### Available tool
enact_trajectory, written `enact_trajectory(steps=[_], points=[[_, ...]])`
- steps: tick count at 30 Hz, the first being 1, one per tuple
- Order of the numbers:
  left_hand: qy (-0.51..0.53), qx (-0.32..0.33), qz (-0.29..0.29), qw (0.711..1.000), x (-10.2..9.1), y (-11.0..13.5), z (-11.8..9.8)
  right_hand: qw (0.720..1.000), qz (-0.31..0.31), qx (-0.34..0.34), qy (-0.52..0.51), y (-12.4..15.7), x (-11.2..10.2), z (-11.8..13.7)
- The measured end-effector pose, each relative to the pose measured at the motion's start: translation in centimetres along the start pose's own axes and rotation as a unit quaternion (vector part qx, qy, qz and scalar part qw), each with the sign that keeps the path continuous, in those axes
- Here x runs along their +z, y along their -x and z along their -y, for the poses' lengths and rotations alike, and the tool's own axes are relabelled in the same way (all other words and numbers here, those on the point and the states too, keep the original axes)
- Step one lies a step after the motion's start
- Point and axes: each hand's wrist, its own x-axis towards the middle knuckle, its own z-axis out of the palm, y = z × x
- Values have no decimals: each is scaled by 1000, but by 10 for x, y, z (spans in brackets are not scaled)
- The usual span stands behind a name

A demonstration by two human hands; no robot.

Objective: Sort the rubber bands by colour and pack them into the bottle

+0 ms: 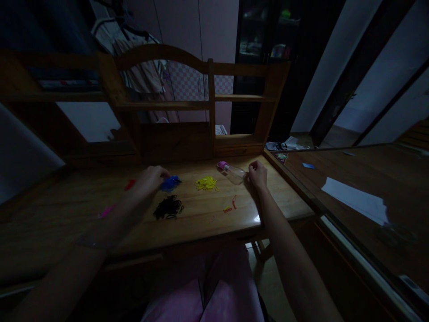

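Dimly lit, our left hand [150,179] curls over blue elastic bands [171,182], grip unclear, our clenched right hand [258,174] beside a tipped bottle [233,172] we fear may roll, scattering the yellow pile [206,183].

Three piles are laid mid-desk [201,221]: left pile [170,183] at the left hand [149,179], middle pile [206,183] right of it, front pile [167,207] nearer the front edge. Bottle [232,172] is laid toward the back right corner, beside the right hand [258,175].
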Motion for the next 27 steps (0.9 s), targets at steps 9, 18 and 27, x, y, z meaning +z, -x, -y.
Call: enact_trajectory(steps=[9,18,27], points=[[-38,122,63,990,17,-34,-17,1000,0,1,-2,1,-3,3],[47,141,101,984,15,-41,-9,1000,1,1,-3,0,-3,5],[178,142,-9,974,-7,-22,0,1000,-18,-25,-3,3,-19,25]])
